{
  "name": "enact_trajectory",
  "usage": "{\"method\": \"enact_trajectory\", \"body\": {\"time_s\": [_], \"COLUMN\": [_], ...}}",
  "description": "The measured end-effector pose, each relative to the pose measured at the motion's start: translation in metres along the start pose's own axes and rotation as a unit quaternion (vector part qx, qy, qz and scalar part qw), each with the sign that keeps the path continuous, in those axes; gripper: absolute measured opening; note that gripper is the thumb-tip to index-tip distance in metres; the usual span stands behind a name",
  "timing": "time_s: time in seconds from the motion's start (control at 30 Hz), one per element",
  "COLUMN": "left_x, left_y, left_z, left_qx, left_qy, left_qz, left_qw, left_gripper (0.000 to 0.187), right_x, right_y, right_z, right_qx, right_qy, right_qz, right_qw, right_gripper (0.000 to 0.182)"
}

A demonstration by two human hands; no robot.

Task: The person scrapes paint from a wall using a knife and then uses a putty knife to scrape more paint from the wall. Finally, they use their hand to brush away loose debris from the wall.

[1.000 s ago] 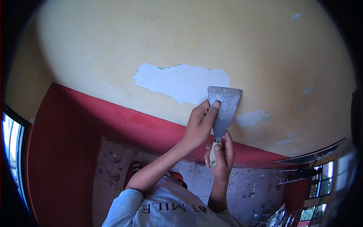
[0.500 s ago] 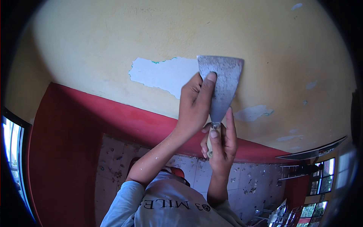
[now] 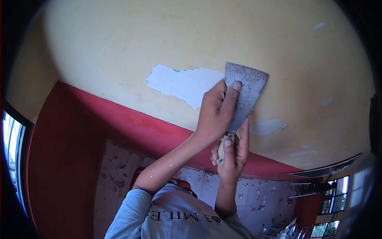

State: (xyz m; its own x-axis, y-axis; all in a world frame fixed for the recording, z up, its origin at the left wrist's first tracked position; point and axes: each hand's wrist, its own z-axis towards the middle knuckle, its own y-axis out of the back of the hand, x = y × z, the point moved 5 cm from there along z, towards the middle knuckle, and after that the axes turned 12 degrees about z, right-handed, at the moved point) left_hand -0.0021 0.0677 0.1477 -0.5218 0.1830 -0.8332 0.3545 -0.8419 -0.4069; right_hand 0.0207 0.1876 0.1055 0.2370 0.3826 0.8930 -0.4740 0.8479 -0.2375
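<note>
A metal scraper (image 3: pixel 250 85) with a pale handle lies flat against a yellow wall (image 3: pixel 119 47). Its wide blade sits at the right end of a white patch (image 3: pixel 179 83) where the paint is gone. My left hand (image 3: pixel 215 113) is closed over the blade, with a fingertip pressing on the metal. Just below it, my right hand (image 3: pixel 231 155) grips the handle, with one finger stretched up along the neck. Both arms reach up from my grey shirt (image 3: pixel 175 219) at the bottom of the view.
Smaller bare spots (image 3: pixel 268 126) dot the wall to the right. A red band (image 3: pixel 99 123) runs under the yellow paint, with a speckled tiled floor (image 3: pixel 119 171) below it. Barred windows (image 3: pixel 332 197) are at the lower right and another window (image 3: pixel 10 159) at the far left.
The scraper has gone up the wall from below the white patch onto its right end, then a little to the right. Both hands kept their hold and moved with it.
</note>
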Motion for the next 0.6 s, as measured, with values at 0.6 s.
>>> {"method": "enact_trajectory", "body": {"time_s": [0.6], "left_x": [0.055], "left_y": [0.055], "left_z": [-0.031], "left_qx": [-0.019], "left_qy": [0.061], "left_qz": [-0.014], "left_qw": [0.998], "left_gripper": [0.031], "right_x": [-0.031], "right_y": [-0.006], "right_z": [-0.026], "right_qx": [0.025], "right_qy": [-0.078], "right_qz": [-0.096], "right_qw": [0.992], "right_gripper": [0.054]}}
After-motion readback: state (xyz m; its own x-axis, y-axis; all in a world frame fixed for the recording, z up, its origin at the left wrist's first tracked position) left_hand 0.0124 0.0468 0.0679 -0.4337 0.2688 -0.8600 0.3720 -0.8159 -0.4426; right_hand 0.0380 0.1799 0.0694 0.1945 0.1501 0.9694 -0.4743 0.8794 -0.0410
